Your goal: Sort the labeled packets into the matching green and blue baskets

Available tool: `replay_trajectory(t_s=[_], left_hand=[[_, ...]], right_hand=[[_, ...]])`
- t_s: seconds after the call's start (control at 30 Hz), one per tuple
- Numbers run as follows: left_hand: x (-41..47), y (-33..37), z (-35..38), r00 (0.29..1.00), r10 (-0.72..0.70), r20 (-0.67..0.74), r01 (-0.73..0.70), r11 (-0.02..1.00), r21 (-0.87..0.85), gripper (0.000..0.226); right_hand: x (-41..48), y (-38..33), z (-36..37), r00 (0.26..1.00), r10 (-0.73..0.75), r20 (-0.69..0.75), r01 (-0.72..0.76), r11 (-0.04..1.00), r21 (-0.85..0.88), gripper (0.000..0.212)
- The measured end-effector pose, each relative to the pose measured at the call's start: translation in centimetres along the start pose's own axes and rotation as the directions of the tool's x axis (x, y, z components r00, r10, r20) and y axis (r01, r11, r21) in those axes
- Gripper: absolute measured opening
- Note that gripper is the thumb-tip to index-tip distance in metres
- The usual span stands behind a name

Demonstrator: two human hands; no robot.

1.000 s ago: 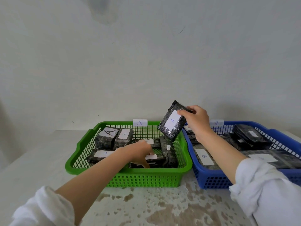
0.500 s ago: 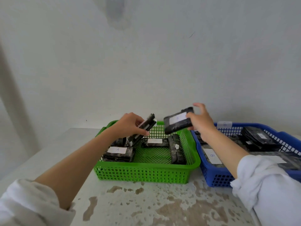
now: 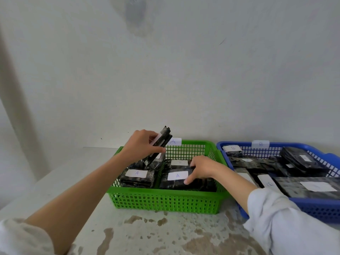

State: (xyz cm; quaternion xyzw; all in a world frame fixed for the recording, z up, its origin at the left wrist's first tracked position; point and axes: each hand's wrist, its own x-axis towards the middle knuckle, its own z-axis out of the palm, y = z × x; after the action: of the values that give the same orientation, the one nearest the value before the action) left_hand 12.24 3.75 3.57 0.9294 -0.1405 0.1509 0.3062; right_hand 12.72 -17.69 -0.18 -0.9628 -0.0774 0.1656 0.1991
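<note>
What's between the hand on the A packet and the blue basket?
Head view: only the green basket's side wall, between right hand and blue basket.

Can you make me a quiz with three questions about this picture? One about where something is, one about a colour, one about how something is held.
1. Where is the A-labelled packet under the right hand?
A) on a shelf B) in the green basket C) on the floor
2. What colour is the B-tagged basket?
A) blue B) red C) yellow
3. How is the raised packet in the left hand?
A) lying flat B) torn open C) tilted on end
Answers: 1 B, green mesh walls surround it. 2 A, its walls are blue. 3 C, one end points up above the basket.
</note>
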Motion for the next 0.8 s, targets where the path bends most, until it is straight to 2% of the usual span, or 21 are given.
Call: replay_trajectory(t_s=[0.07,0.17,0.27,0.4,0.57,0.7,0.8], left_hand=[[0.4,0.3,0.4,1.000,0.005,-0.011,-0.005,1.000,-0.001,0.040],[1.0,0.7,1.0,1.000,0.000,-0.006,0.000,1.000,-0.003,0.045],[1.8,0.9,1.5,1.000,0.011,-0.001,-0.011,1.000,-0.011,0.043],[2.6,0.9,1.9,1.000,0.014,-0.015,-0.015,1.000,-0.021,0.043],[3.0,1.1,2.2,1.000,0.003,-0.019,-0.004,0.997,-0.075,0.035],[2.6,1.0,2.3,1.000,0.001,-0.006,-0.001,0.998,-0.061,0.036],[2.2,0.8,2.0,1.000,0.006,-0.003,-0.006,0.999,-0.043,0.038]], right_hand=[[0.9,0.0,-0.3,0.997,-0.033,-0.072,0.026,0.996,-0.090,0.067],[2.8,-0.3,-1.0,0.973,-0.108,-0.206,0.087,0.990,-0.109,0.041],[5.2,0.0,-1.1,0.975,-0.136,-0.176,0.097,0.972,-0.214,0.031],[7.9,0.8,-0.5,0.985,-0.164,-0.057,0.133,0.922,-0.363,0.032],[9.3,1.1,-0.7,0.985,-0.171,0.014,0.157,0.867,-0.473,0.053],[10.1,1.0,-1.0,0.990,-0.128,0.057,0.139,0.868,-0.477,0.065],[10.1,0.8,-1.6,0.987,-0.125,0.098,0.154,0.899,-0.410,0.063]])
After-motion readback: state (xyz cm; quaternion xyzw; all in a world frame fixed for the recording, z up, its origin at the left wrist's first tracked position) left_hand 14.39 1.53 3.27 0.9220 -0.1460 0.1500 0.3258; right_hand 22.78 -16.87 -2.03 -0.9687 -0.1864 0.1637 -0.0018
